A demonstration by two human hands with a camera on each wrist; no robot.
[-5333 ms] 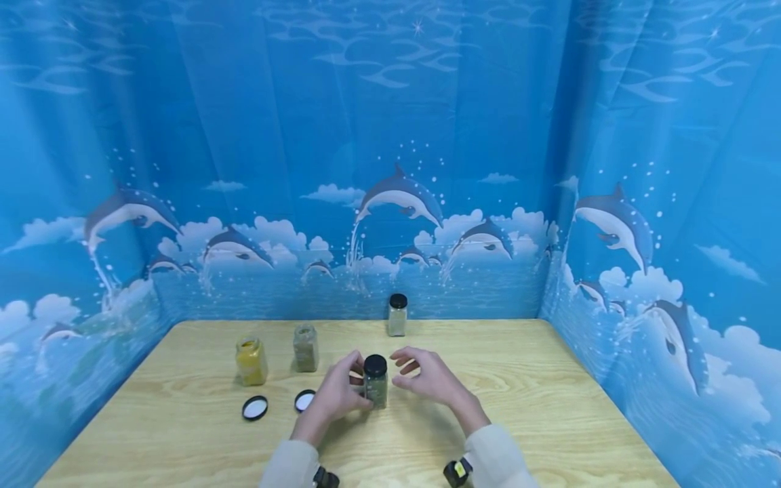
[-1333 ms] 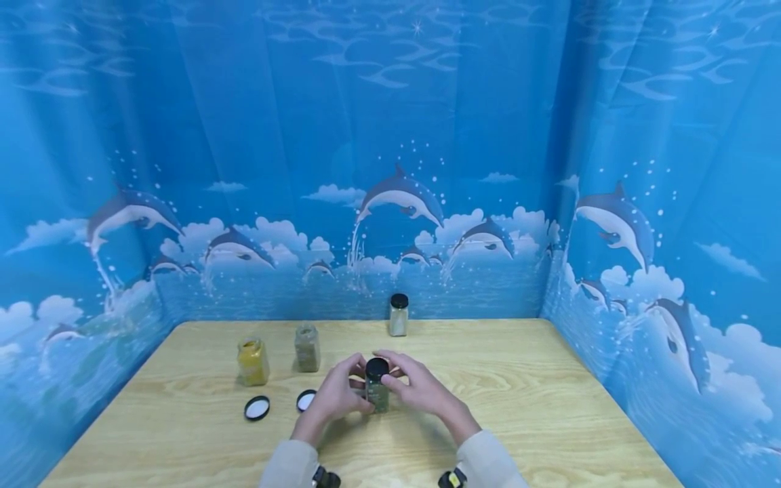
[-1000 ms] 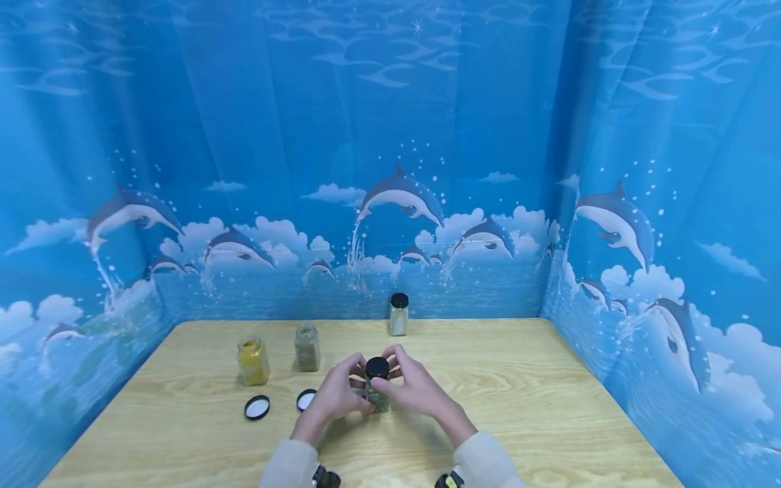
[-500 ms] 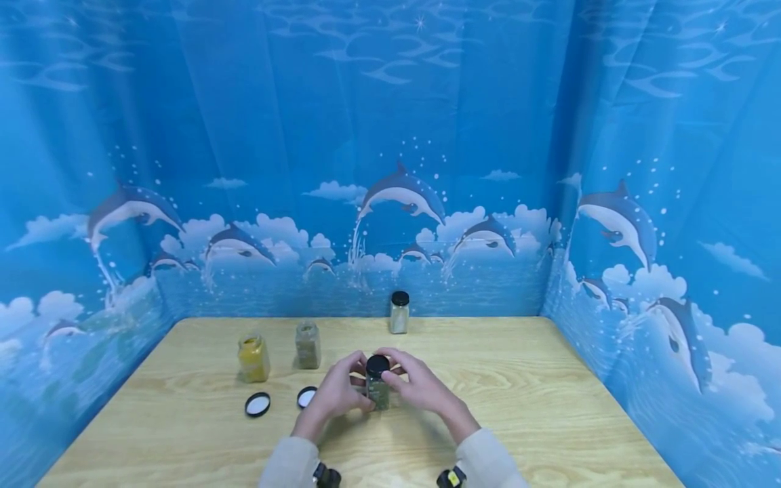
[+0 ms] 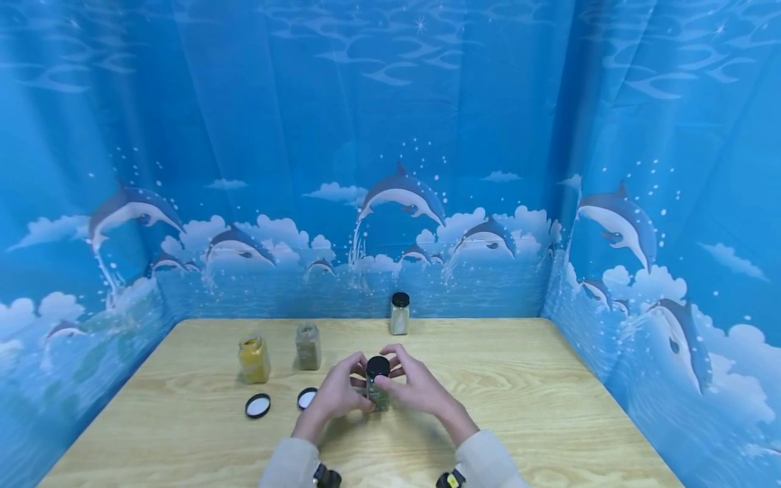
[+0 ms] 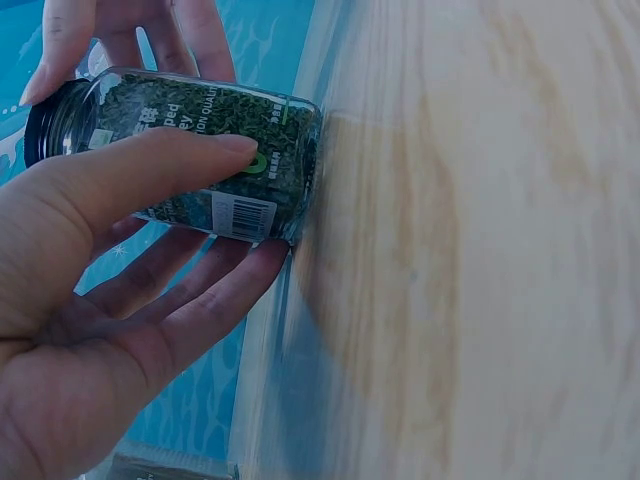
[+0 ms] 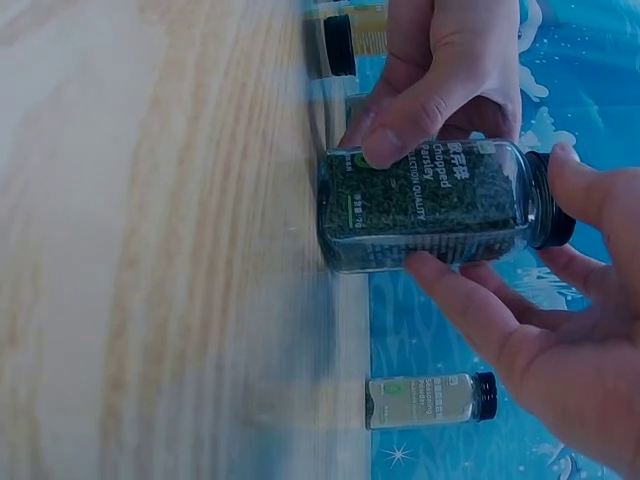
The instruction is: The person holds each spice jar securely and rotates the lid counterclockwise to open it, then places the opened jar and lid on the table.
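An upright glass jar of chopped parsley (image 5: 379, 398) with a black lid (image 5: 377, 366) stands at the table's middle, its base at the tabletop. My left hand (image 5: 335, 390) grips the jar's body, thumb across the label in the left wrist view, fingers behind. My right hand (image 5: 421, 388) pinches the lid between thumb and fingers. In the right wrist view, one right fingertip touches the parsley jar (image 7: 430, 200) along its side. The lid is on the jar; whether it is loose I cannot tell.
Left on the table (image 5: 518, 407) stand a lidless jar of yellow powder (image 5: 253, 360) and a lidless grey-brown jar (image 5: 308, 349). Two black lids, white inside up, lie before them: the left lid (image 5: 257, 406) and right lid (image 5: 307, 398). A lidded seasoning powder jar (image 5: 399, 320) stands behind.
My right hand, apart from the parsley jar in the oldest frame, has come to its lid. Lately its thumb and fingers have shifted back and forth around the lid. The left hand stays put.
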